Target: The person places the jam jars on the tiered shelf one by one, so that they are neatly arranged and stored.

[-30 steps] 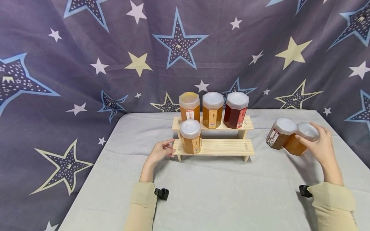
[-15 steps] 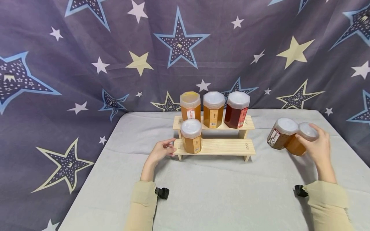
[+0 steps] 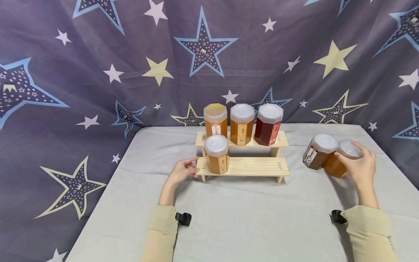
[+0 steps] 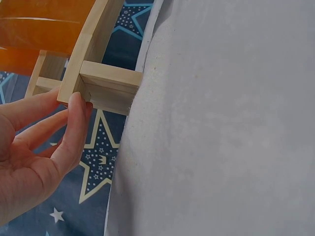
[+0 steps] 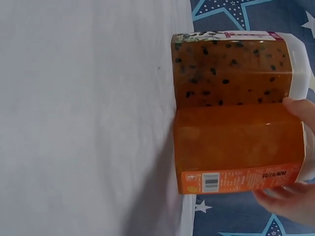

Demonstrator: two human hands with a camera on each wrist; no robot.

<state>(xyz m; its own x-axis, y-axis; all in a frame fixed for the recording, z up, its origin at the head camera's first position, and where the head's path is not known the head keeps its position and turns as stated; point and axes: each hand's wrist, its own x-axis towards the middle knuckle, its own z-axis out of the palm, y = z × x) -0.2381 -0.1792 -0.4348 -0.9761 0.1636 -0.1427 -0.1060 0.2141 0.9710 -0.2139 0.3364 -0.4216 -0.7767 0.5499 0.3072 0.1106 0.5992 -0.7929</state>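
My right hand (image 3: pixel 364 165) grips an amber jar (image 3: pixel 334 166) near its white lid at the table's right side, thumb and fingers on opposite sides. Against that jar's left side stands a brown jar with dark seeds (image 5: pixel 226 73). In the right wrist view the held jar shows an orange label with a barcode. At the left end of a two-step wooden rack (image 3: pixel 255 167), my left hand (image 3: pixel 178 173) pinches the end of the lower board (image 4: pixel 74 73) between thumb and fingers. One amber jar (image 3: pixel 217 156) stands on that lower step, near its left end.
On the upper step stand two amber jars, a left one (image 3: pixel 215 120) and a middle one (image 3: pixel 241 125), and a dark red jar (image 3: pixel 268 125). A pale cloth (image 3: pixel 248 222) covers the table. Behind hangs a dark star-patterned curtain (image 3: pixel 131 43).
My right wrist and forearm have shifted slightly left, while the hand keeps its grip on the amber jar. The left hand and the jars on the rack look unchanged.
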